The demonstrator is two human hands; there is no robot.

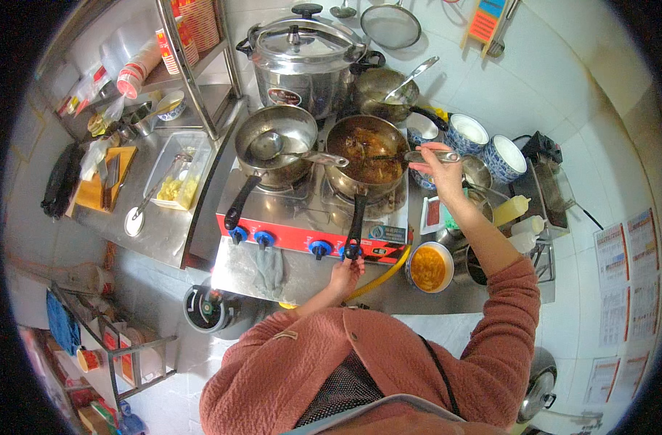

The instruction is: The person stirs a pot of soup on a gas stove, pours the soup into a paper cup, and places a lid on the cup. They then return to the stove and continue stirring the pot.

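In the head view my right hand (438,166) grips the metal handle of a ladle or spatula (418,156), whose head lies in the brown food in the right-hand pan (336,130). My left hand (347,276) is at the stove front, by the rightmost blue knob (344,252) and just under the tip of the pan's black handle (357,217); its fingers are partly hidden, so whether they grip the knob cannot be told. On the left burner of the gas stove (293,217) sits a second pan (244,122) with a metal ladle (323,158) resting in it.
Behind the pans stand a large pressure cooker (304,70) and a third pan (382,103). To the right are patterned bowls (508,157), squeeze bottles (510,211) and a bowl of orange-brown soup (428,266). A plastic tub (187,141) and knives on a cutting board (89,190) lie left.
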